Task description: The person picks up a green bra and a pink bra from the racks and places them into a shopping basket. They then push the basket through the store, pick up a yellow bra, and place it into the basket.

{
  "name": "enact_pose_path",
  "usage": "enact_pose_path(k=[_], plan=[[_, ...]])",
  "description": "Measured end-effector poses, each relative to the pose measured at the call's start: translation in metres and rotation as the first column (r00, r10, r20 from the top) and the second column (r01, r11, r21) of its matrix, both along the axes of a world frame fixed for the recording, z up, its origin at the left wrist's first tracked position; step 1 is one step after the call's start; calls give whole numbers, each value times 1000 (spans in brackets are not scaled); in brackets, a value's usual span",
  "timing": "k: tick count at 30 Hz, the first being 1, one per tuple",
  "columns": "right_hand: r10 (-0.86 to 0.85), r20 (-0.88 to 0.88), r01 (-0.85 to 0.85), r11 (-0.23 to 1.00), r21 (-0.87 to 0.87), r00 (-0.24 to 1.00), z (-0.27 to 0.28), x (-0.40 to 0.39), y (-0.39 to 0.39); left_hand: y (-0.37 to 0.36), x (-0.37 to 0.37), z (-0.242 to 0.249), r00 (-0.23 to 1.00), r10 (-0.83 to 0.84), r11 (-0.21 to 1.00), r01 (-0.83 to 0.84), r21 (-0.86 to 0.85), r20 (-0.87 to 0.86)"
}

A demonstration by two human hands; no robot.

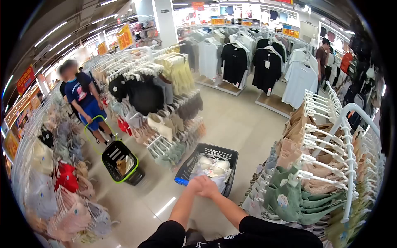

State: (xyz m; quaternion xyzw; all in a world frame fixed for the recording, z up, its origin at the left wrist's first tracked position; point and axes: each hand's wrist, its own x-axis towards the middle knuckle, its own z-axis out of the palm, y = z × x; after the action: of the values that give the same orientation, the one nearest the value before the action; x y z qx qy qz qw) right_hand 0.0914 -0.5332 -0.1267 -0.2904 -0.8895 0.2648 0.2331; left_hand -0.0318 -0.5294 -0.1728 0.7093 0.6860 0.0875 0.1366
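Note:
My left hand (195,188) and my right hand (209,188) meet in front of me, closed together with the fingers overlapping. What lies inside them, if anything, is hidden. Just beyond and under them is a dark grey shopping basket (233,159) with perforated walls and a blue part (180,181) at its near left corner. Inside the basket lies a cream bra (219,166) on top of pale, partly see-through packaging or cloth; my hands cover part of the near rim.
Racks of hanging bras (285,198) stand close on my right, with more bras (68,211) along the left. A person in blue shorts (95,109) holds a green-handled black basket (120,161). T-shirts (234,62) hang beyond the tiled floor (231,120).

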Motion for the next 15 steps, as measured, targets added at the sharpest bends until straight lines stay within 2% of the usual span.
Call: enact_pose_path(k=[6,10,13,15], plan=[[-77,25,78,997,-15,997,12,-13,67,74,-10,-11,987,-159,987,159,-1,16],[-131,181,126,991,37,975,4,-16,110,123,-18,-13,958,-284,959,284,22,40],[-165,154,166,986,8,974,3,-22,135,159,-19,-16,926,-369,929,365,57,82],[-199,224,198,980,26,954,-1,-23,154,176,-19,-23,905,-411,910,400,108,109]])
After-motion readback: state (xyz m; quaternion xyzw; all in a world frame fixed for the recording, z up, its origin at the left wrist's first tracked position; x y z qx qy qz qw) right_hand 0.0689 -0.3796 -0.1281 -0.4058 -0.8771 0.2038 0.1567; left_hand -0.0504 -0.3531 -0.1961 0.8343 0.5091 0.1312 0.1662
